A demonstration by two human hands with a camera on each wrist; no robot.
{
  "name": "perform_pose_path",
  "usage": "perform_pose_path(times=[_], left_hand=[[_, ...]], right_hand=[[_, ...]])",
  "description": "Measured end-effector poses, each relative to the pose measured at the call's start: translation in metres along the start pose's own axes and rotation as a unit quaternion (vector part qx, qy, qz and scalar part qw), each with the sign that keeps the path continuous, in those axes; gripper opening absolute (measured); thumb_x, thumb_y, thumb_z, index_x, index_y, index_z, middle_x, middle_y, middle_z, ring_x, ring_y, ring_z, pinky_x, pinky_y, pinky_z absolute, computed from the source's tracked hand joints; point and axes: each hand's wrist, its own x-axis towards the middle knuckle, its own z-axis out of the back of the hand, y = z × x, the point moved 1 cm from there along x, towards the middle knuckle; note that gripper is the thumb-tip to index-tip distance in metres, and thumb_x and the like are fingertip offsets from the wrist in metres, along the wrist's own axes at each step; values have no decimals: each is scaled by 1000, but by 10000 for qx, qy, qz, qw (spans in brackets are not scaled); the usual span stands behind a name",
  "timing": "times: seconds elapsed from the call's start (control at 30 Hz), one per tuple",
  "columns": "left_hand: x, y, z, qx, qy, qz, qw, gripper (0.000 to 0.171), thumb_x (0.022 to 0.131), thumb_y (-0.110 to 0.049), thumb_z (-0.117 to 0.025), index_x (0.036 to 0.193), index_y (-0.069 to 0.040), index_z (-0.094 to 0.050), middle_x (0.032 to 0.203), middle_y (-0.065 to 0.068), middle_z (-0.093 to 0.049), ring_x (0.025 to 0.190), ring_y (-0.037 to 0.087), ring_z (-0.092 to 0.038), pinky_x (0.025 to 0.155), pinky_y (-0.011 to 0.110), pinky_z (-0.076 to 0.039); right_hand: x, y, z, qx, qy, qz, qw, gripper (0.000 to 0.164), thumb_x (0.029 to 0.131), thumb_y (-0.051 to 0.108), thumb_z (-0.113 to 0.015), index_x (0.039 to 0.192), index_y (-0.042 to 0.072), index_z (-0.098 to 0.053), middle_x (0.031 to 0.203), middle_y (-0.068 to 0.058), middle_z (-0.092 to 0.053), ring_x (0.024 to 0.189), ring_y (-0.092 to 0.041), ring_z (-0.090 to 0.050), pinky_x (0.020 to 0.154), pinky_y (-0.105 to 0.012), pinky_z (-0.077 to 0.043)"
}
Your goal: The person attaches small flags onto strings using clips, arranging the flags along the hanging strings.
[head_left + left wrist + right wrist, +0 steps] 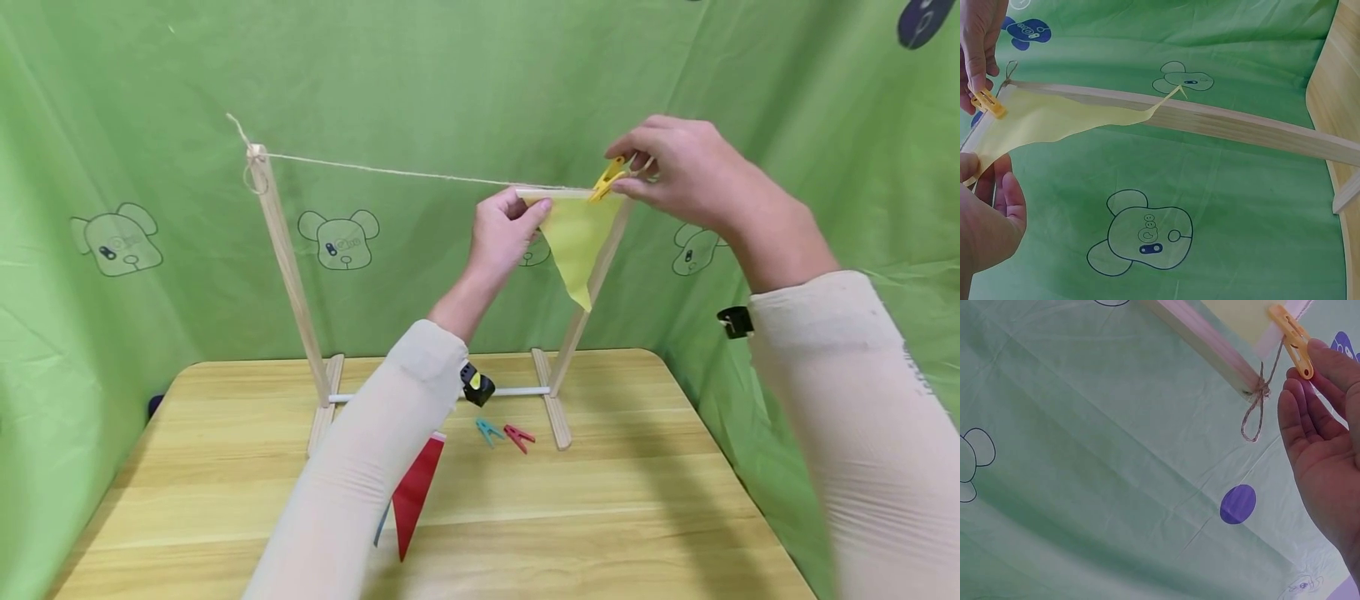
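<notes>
A yellow triangular pennant hangs point down at the right end of a string. My left hand pinches the left corner of its white top edge between thumb and fingers, right at the string. Between the thumb and fingers of my right hand is a yellow clothespin, its tip over the pennant's top edge near the right corner. In the right wrist view the clothespin lies across the white band beside the knotted twine on the post.
The string runs between two wooden posts joined low down by a white rod. On the wooden table lie a teal clothespin, a pink clothespin and a red pennant, partly behind the left sleeve. Green curtain surrounds the table.
</notes>
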Motion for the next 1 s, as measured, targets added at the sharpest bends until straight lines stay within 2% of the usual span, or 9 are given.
perform_pose_path(times=[0.13, 0.33, 0.57, 0.77, 1.0], left_hand=[[1, 0, -2, 54, 53, 19, 10000, 17, 97, -7, -71, 111, 3, -73, 87, 6, -69, 72, 12, -59, 64, 20, -54], [2, 3, -5, -121, 54, -48, 9999, 19, 97, -4, -71, 112, 7, -71, 84, 4, -68, 71, 16, -59, 59, 18, -51], [4, 5, -5, -135, 73, -52, 9999, 19, 97, -4, -70, 112, 8, -71, 83, 3, -67, 69, 15, -57, 60, 19, -50], [3, 7, -3, -74, 133, -6, 9999, 18, 98, -5, -69, 112, 7, -70, 84, 5, -67, 71, 17, -60, 59, 18, -51], [3, 5, -1, -70, 132, -111, 9998, 18, 97, -4, -70, 114, 2, -71, 88, 5, -67, 70, 11, -57, 58, 18, -47]], right_hand=[[0, -1, 0, 24, 18, -53, 10000, 41, 96, 8, -73, 132, -5, -62, 120, -23, -63, 107, -37, -64, 94, -51, -56], [0, -3, -1, -1, 49, -68, 10000, 41, 96, 8, -73, 133, -5, -62, 121, -24, -63, 106, -37, -64, 93, -52, -57], [-2, -4, -1, 24, 63, -125, 9999, 42, 97, 8, -72, 135, -5, -61, 125, -25, -62, 107, -38, -65, 92, -53, -58], [-6, -4, -6, 110, -108, -120, 9998, 46, 98, 9, -70, 140, -3, -56, 132, -26, -61, 110, -40, -66, 91, -54, -58], [-12, -6, -8, 336, -289, -375, 9983, 56, 100, 15, -69, 150, 3, -48, 139, -25, -56, 113, -43, -64, 96, -59, -54]])
